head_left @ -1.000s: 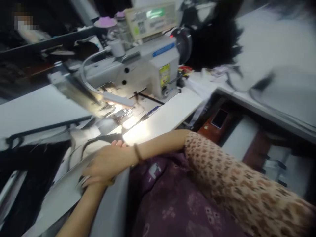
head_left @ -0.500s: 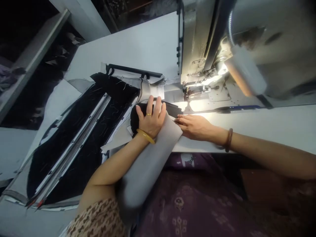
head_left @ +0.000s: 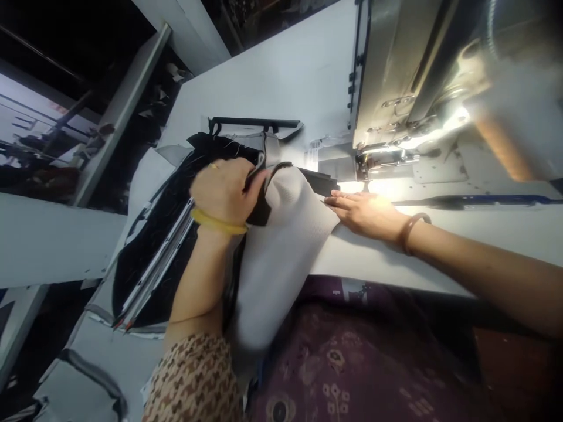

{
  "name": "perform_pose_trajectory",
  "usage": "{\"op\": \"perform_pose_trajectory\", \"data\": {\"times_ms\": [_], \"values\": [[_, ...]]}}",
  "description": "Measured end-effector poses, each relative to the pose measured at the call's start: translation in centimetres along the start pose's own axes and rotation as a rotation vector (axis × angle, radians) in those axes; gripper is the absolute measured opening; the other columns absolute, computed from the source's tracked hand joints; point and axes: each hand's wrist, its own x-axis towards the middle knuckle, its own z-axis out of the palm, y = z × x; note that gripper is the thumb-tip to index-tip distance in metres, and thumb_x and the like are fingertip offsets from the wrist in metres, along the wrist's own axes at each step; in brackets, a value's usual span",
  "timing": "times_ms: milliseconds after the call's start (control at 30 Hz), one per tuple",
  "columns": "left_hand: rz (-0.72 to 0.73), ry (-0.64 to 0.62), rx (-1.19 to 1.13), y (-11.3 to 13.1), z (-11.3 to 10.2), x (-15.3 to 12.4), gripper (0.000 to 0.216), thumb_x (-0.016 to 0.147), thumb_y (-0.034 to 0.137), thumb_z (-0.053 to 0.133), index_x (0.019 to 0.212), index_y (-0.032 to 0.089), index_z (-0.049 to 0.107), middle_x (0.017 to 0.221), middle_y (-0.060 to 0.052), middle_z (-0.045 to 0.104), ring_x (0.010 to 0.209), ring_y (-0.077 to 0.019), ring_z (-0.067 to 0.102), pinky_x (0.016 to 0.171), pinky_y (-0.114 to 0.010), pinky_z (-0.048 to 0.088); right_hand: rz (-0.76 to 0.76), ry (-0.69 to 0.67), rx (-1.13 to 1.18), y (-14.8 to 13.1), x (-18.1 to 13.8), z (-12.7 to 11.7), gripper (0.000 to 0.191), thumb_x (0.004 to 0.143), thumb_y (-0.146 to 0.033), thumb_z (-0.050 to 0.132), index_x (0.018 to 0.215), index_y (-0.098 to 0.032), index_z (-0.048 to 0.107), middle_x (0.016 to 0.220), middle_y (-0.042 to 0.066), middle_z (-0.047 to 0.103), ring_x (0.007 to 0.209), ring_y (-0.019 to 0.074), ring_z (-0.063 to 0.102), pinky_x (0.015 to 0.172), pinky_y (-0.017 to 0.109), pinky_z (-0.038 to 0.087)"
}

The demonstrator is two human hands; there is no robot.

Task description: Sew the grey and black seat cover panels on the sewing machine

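Observation:
My left hand [head_left: 224, 190], with a yellow bangle at the wrist, is closed around the dark-edged top of a grey fabric piece [head_left: 281, 246] and lifts it off the table. The cloth hangs down over the table's front edge onto my lap. My right hand [head_left: 363, 212], with a brown bracelet, lies flat with fingers stretched out on the fabric's right edge, just left of the sewing machine's presser foot [head_left: 382, 159]. The lit needle area glows beside it.
A sewing machine [head_left: 422, 76] fills the upper right on a white table [head_left: 285, 76]. A stack of black and grey cut pieces [head_left: 153, 252] lies to the left. A blue pen [head_left: 475, 201] lies on the machine bed. Dark shelving stands far left.
My left hand went from lying flat on the fabric to gripping its top edge and lifting it. The right hand stayed near the presser foot. The view shifted from the right side of the bench to here.

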Motion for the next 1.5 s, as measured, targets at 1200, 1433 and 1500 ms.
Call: {"op": "perform_pose_trajectory", "data": {"times_ms": [1200, 1433, 1500], "values": [[0.344, -0.195, -0.091, 7.2, 3.7, -2.7, 0.021, 0.086, 0.019, 0.043, 0.094, 0.019, 0.063, 0.07, -0.005, 0.059, 0.077, -0.0226, 0.054, 0.069, -0.035, 0.04, 0.058, -0.119, -0.07, -1.1, 0.1, -0.9, 0.042, 0.092, -0.012, 0.032, 0.131, -0.009, 0.049, 0.13, 0.013, 0.051, 0.103, 0.0235, 0.054, 0.079, 0.034, 0.046], [0.498, -0.335, -0.169, 7.3, 4.9, -1.3, 0.018, 0.086, 0.016, 0.046, 0.092, 0.02, 0.062, 0.086, -0.005, 0.062, 0.081, -0.0205, 0.055, 0.065, -0.032, 0.041, 0.115, -0.148, 0.038, -1.1, 0.4, -1.3, 0.032, 0.095, -0.016, 0.032, 0.112, -0.011, 0.059, 0.103, 0.011, 0.063, 0.096, 0.0241, 0.047, 0.065, 0.031, 0.032], [0.506, -0.307, -0.103, 7.0, 4.4, -1.5, 0.018, 0.084, 0.011, 0.044, 0.087, 0.019, 0.06, 0.085, -0.004, 0.062, 0.079, -0.0205, 0.055, 0.057, -0.03, 0.038, 0.116, -0.151, 0.044, -1.0, 0.4, -1.2, 0.031, 0.095, -0.016, 0.032, 0.109, -0.011, 0.06, 0.103, 0.011, 0.063, 0.095, 0.0238, 0.047, 0.064, 0.03, 0.031]]}}
